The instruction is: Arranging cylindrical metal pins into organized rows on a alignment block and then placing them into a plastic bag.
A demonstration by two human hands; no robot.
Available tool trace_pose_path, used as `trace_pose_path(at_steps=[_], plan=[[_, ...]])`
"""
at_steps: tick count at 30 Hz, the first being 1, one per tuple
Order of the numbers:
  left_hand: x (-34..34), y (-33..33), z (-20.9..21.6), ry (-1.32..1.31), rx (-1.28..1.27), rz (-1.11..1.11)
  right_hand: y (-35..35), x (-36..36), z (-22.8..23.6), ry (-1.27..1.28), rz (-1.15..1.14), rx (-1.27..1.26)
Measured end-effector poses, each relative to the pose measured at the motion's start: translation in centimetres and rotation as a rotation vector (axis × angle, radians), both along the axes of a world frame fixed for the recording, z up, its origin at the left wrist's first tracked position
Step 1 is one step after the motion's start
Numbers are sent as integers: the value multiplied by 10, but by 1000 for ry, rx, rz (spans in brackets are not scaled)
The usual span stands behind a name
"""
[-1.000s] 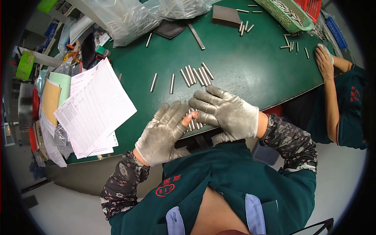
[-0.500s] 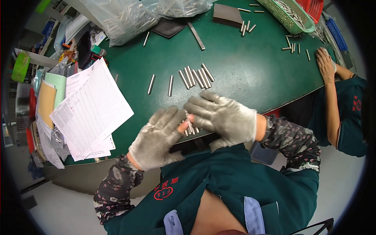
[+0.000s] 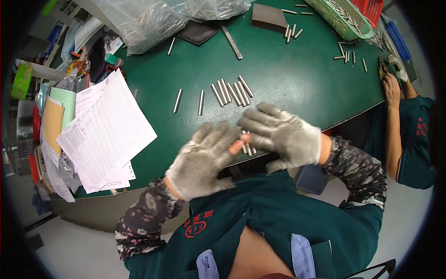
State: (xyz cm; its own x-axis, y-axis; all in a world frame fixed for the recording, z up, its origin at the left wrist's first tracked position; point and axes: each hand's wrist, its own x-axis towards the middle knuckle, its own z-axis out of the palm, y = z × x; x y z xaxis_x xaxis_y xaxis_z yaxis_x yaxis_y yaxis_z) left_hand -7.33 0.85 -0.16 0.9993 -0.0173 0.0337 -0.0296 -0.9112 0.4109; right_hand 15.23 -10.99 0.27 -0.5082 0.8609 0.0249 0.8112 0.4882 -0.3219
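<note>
My left hand and my right hand, both in grey-white gloves with some bare fingertips, lie spread and palm down near the table's front edge. Between them a few short metal pins show; the hands partly cover these, so how many lie beneath cannot be told. Beyond my fingertips several shiny metal pins lie side by side, slightly slanted. Two more, a left pin and a right pin, rest apart to the left of that group.
Papers overlap the table's left side. Clear bags of pins, a flat metal bar and a dark block lie at the back. A green basket holds pins at the far right, near a co-worker's hand.
Both my hands have slid to the right, and the pins showing between them have shifted right too. At the right, the co-worker's hands have moved and a dark tool now shows by them.
</note>
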Motion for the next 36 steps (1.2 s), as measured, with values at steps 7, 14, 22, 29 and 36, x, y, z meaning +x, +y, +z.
trace_pose_path(at_steps=[7, 14, 22, 29, 36], plan=[[-11, 8, 3, 64, 61, -14, 4, -2, 1, 36, 1, -15], [28, -9, 3, 35, -7, -73, -18, 22, 6, -21, -103, 25], [-13, 11, -6, 32, 139, -74, -10, -5, 1, 4, -53, 75], [-33, -8, -22, -208, 125, 393, -44, 26, -4, 48, -524, 258], [-12, -24, -17, -94, 208, 383, -47, 12, -15, -21, -414, 195]])
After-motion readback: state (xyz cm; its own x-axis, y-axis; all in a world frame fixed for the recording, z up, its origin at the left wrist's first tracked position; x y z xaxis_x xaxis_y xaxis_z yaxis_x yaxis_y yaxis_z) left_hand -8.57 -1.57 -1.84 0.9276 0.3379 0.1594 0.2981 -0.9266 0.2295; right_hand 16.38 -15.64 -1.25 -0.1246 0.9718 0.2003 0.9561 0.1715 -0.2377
